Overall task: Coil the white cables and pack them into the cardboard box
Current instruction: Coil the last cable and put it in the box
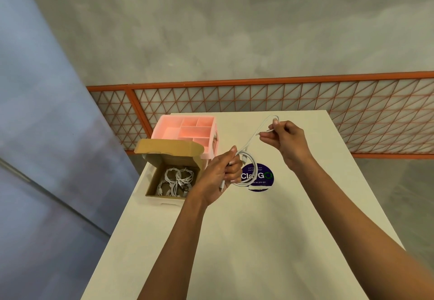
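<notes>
White cable (252,139) spans left grip (218,175) to right grip (286,140).

We take this for a plain, industrial-looking workroom or shared office corner, not a home.

We see a rough grey wall (234,29) like bare concrete. Below it an orange metal fence (305,102) with triangle mesh runs behind a white table (258,241), and the floor (411,205) is dull grey. A smooth bluish panel (35,112) closes the left side. On the table a round purple sticker (267,175) carries a logo and small print that seems to include "pantry" and "as you go", which hints at a staff space. A cardboard box (150,182) holding white cables (178,180) and a pink organiser (195,132) sit at the table's far left corner, as at a sorting bench.
</notes>
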The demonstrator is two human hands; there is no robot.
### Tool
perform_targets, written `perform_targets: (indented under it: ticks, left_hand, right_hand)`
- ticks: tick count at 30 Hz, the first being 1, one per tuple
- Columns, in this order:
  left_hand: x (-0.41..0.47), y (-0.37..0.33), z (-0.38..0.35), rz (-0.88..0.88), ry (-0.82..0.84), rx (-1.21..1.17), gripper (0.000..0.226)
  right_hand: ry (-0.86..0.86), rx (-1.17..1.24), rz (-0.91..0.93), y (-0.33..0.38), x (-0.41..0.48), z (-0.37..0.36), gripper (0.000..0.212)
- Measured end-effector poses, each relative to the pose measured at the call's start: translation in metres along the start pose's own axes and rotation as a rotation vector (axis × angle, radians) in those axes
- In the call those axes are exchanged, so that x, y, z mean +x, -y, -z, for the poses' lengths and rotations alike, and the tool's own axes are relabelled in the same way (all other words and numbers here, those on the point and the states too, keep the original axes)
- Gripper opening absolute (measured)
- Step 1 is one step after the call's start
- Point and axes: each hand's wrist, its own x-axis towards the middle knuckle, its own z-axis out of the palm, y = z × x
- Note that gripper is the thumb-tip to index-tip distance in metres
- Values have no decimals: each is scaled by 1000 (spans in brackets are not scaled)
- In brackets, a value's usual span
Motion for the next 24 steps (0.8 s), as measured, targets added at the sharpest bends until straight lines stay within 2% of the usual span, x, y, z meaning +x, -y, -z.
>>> perform_targets:
  ticks: [3, 6, 8, 10, 15, 18, 21, 24]
  left_hand:
    - [0, 0, 1, 0, 1, -4, 37]
    - [2, 0, 2, -12, -10, 8, 37]
    - [4, 1, 1, -26, -29, 57, 38]
    - [6, 2, 0, -42, -59, 106, 39]
    - [8, 3, 0, -66, -127, 182, 58]
    - [8, 4, 1, -81, -156, 191, 56]
    - [10, 7, 3, -91, -194, 200, 42]
    - [13, 10, 6, -94, -228, 208, 42]
  right_hand:
    - [73, -67, -98, 5, -5, 3, 21]
    - [205, -243, -214, 5, -14, 2, 17]
    - [298, -351, -252, 3, -21, 1, 12]
    - [403, -420, -260, 0, -25, -1, 17]
    - [589, -315, -383, -3, -27, -2, 35]
    - [661, -413, -366, -1, -27, -2, 30]
    - [678, -492, -324, -2, -27, -4, 19]
    - [646, -546, -265, -1, -26, -5, 25]
